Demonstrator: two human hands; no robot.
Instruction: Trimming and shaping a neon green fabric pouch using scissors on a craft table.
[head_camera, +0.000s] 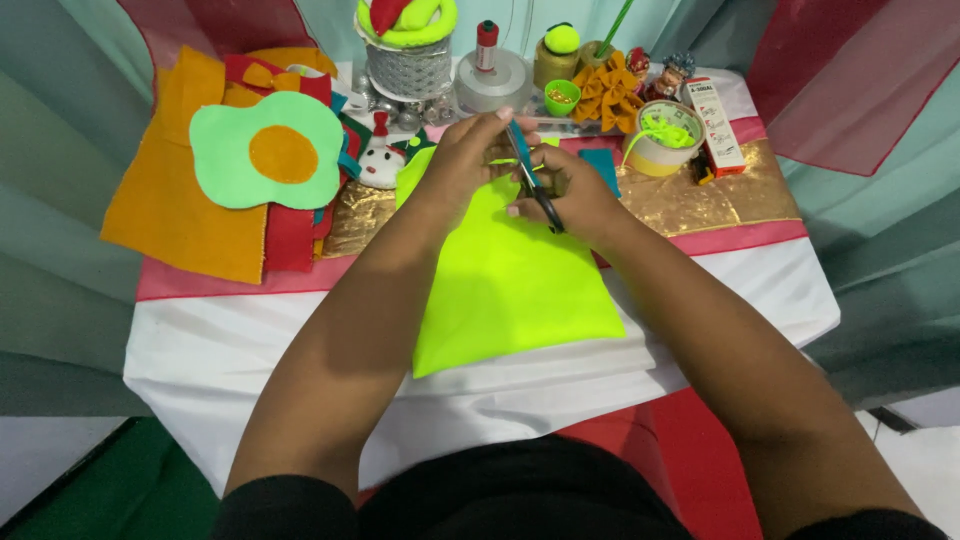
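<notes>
— What do the hands hold?
— The right hand (575, 195) grips scissors (535, 185); the left hand (465, 155) pinches the yellow felt sheet (505, 280), which lies on the tabletop (250, 340).

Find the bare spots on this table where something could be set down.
The white cloth is bare left of the yellow sheet, below the orange felt. Another bare patch lies right of the right hand. The back edge is crowded around the tape roll and cup.
</notes>
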